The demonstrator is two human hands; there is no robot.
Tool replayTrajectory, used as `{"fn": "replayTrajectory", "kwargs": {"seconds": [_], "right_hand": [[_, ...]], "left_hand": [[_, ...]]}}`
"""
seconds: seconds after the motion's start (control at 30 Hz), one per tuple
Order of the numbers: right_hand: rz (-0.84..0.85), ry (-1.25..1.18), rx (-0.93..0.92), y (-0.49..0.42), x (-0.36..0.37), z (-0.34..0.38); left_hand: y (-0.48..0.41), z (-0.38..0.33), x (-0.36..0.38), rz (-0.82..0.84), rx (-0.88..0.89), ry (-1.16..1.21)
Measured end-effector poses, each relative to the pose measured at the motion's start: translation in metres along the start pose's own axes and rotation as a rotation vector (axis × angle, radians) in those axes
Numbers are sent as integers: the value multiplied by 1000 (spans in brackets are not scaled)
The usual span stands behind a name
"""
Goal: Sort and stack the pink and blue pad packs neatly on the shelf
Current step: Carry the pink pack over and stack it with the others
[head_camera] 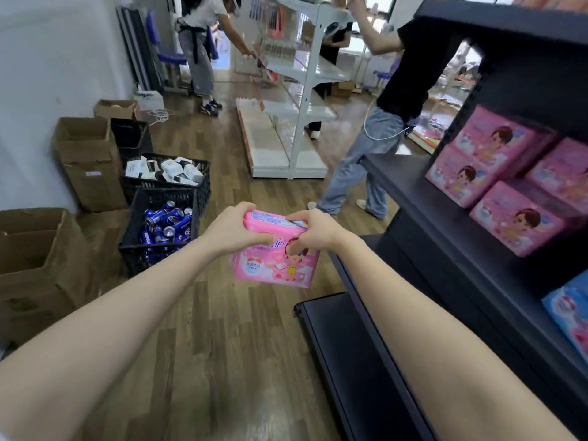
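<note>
my left hand (237, 229) and right hand (313, 230) both grip one pink pad pack (275, 265) by its top, held over the floor, left of the black shelf (445, 198) with stacked pink packs (496, 160).

Head cam, wide-angle; looks fwd + down along floor (222, 345); shelf (445, 218) close at rt.
</note>
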State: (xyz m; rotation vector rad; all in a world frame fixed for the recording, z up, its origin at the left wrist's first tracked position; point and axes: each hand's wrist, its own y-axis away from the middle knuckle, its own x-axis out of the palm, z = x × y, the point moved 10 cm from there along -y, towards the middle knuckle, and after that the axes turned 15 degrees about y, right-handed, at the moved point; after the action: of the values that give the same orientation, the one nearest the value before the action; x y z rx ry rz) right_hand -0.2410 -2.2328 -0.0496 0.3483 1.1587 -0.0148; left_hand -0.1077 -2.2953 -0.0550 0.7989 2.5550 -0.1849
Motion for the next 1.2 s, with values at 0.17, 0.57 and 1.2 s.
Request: {"fn": "replayTrajectory", "kwargs": {"seconds": [0.17, 0.57, 1.2], "right_hand": [[-56, 3, 6, -29, -42, -30], [-263, -22, 81, -43, -114, -96], [-659, -57, 338, -1, -204, -182]], "left_hand": [[-53, -27, 15, -6, 41, 5], [-128, -90, 55, 38, 152, 23], [-214, -194, 130, 231, 379, 137]]}}
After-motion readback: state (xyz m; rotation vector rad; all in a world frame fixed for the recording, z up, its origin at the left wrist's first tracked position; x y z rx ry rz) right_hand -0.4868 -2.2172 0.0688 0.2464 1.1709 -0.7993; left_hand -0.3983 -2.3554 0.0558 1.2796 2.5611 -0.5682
